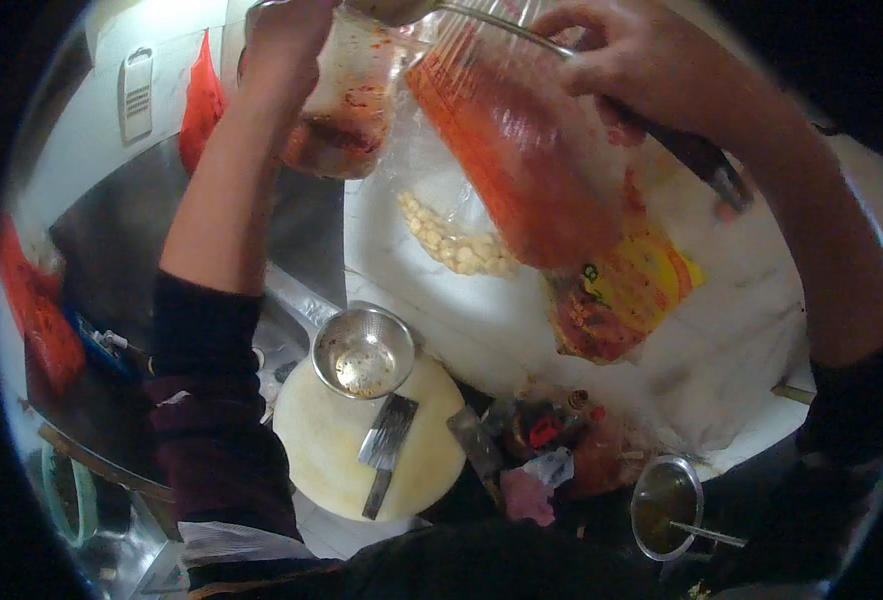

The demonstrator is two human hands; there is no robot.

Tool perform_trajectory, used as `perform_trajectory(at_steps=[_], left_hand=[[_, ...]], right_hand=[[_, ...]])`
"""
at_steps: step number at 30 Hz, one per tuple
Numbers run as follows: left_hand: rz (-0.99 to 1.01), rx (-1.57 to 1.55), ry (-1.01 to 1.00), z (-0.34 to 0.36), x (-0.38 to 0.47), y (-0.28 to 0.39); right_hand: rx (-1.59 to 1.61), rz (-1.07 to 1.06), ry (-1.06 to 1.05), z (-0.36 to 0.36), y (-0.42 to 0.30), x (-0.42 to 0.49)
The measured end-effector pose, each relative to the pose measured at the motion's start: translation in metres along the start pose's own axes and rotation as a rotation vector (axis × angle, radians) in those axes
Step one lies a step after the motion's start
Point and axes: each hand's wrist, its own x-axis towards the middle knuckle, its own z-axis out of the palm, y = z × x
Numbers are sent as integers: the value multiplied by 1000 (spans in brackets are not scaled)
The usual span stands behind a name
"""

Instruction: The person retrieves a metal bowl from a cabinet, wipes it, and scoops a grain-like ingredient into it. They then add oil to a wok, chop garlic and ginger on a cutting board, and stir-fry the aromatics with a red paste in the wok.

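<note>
At the top right my right hand (pixel 621 52) grips the long metal handle of a ladle (pixel 505 30). The ladle's bowl is cut off by the top edge. Below that hand lies a clear plastic bag (pixel 516 150) smeared with red-orange sauce. My left hand (pixel 291 34) reaches up to the top edge, beside a clear container (pixel 344 127) with dark red sauce or oil low inside it. The left fingers are mostly out of view. Peeled pale cloves, likely garlic, (pixel 456 244) sit on the white marbled table (pixel 396 315) near the bag.
A cleaver (pixel 389 450) and a metal strainer (pixel 362 352) rest on a round cutting board (pixel 314 442). Nearby are a yellow printed packet (pixel 629 300), a metal cup with liquid (pixel 666 510), a hanging grater (pixel 138 97) and red plastic bags (pixel 202 105).
</note>
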Motion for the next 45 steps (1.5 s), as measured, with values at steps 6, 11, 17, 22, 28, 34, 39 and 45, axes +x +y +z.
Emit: perform_trajectory(at_steps=[6,11,17,22,28,34,39,45], left_hand=[[79,69,40,15,-13,-2],[178,119,-28,22,-38,-10],[322,345,19,30,-48,-12],[259,280,-31,25,-45,-1],[251,318,28,9,-42,5],[198,334,74,-6,-43,5],[222,270,42,-4,-46,16],[166,316,16,-3,-49,24]], right_hand=[[-214,37,-402,-23,-45,17],[-243,-30,-405,-18,-37,21],[-227,-85,-372,-21,-28,21],[122,141,-421,-24,-16,25],[329,-34,-466,-28,13,23],[147,-55,-301,-44,18,11],[-89,85,-201,-50,-8,-3],[-94,10,-177,-47,-6,-5]])
